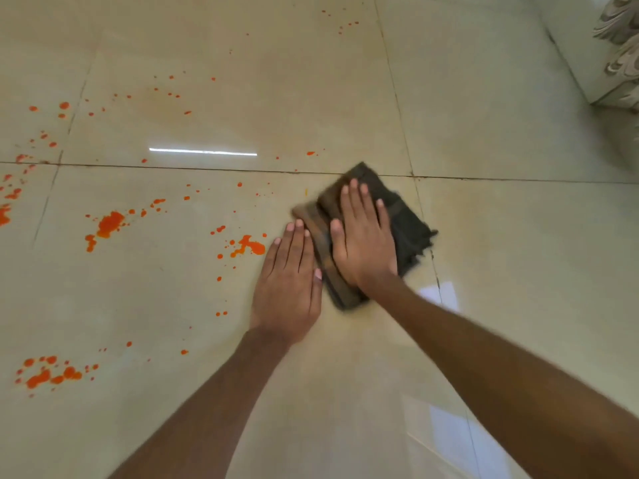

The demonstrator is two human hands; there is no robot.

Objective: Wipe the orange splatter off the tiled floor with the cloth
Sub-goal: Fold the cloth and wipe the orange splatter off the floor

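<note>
Two bare hands of yours lie flat on a glossy beige tiled floor, seen from above. Your right hand presses down on a folded dark brown cloth, fingers straight and slightly spread, palm covering the cloth's middle. The cloth sits near the centre of the view, just below a dark grout line, its frayed edge pointing right. Your left hand rests on the bare tile just beside the cloth's left edge, fingers straight and close together, holding nothing; its thumb appears to touch the cloth. The orange splatter spreads across the tiles to the left of both hands, in blots and small drops; the nearest blot lies just beside your left fingertips. A pale carved furniture base stands at the upper right corner.
</note>
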